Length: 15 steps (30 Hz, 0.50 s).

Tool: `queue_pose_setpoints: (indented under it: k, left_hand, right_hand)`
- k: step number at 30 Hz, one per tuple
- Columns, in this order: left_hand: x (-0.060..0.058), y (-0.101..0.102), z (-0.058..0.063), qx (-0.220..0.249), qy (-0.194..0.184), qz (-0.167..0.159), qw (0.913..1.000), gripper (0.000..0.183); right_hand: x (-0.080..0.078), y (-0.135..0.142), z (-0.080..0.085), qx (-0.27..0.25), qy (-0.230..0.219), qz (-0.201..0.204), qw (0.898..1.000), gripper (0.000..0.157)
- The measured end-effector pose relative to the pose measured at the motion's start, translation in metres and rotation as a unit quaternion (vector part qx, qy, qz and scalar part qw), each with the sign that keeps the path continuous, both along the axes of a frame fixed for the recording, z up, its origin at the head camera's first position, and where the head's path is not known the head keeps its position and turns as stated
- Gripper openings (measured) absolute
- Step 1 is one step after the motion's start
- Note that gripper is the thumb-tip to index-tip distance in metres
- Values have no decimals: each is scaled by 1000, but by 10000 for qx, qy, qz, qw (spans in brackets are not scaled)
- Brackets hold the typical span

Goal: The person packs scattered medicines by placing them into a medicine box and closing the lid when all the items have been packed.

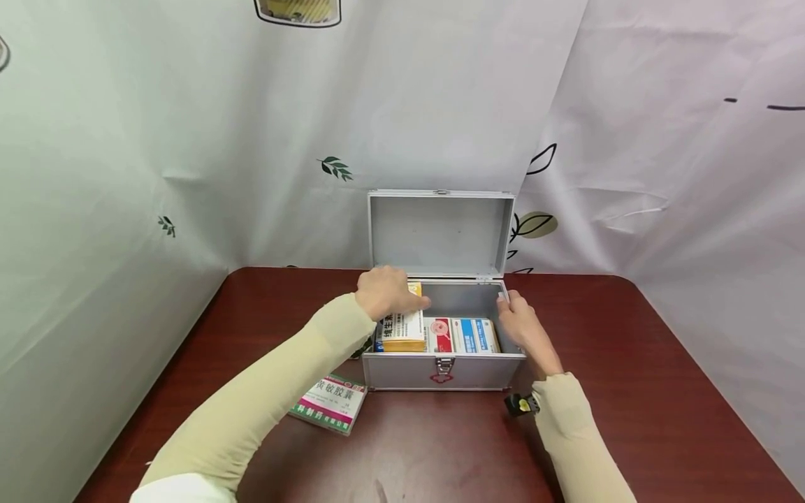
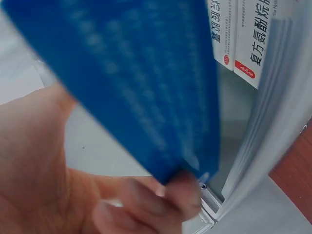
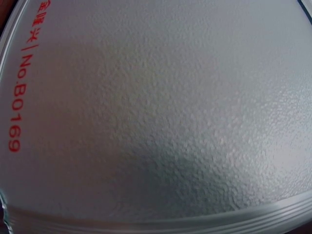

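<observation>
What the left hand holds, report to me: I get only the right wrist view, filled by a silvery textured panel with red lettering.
Observer: In the head view, the left hand grips a white-and-yellow box.
Operator: Now state whether the case this panel belongs to is open.
Observer: It is open; the lid stands raised at the far side.
Operator: Name something lying outside it.
Observer: A green-and-white box lies on the table, in front of the case and to its left, partly hidden by the left sleeve.
</observation>
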State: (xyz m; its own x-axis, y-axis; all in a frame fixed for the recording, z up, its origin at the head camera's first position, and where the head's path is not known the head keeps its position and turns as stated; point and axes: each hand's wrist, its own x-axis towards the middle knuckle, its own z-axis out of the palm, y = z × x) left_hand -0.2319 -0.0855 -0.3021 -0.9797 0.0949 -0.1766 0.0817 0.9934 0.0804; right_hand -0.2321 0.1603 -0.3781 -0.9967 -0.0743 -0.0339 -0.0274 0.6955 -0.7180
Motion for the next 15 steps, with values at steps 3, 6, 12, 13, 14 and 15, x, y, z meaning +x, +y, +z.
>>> queue_pose_setpoints:
  k: [3, 6, 12, 13, 14, 15]
  left_hand:
    - [-1, 3, -2, -70, -152, 94, 9998, 51]
    - [-1, 6, -4, -151, -279, 174, 9993, 49]
    - [0, 14, -2, -262, -568, 181, 9979, 56]
    - [-1, 16, -2, -265, -615, 169, 9976, 57]
    - [-1, 17, -2, -265, -651, 153, 9974, 56]
    - [-2, 18, -2, -212, -697, 151, 9972, 56]
  right_hand:
    - [0, 0, 1, 46, 7, 14, 10000, 43]
    - [0, 0, 1, 29, -20, 2, 10000, 44]
    - [0, 0, 0, -52, -64, -1, 10000, 44]
    - [0, 0, 1, -59, -71, 15, 10000, 44]
    - [0, 0, 1, -76, -95, 14, 9999, 45]
    - [-1, 0, 1, -99, -122, 4, 9999, 45]
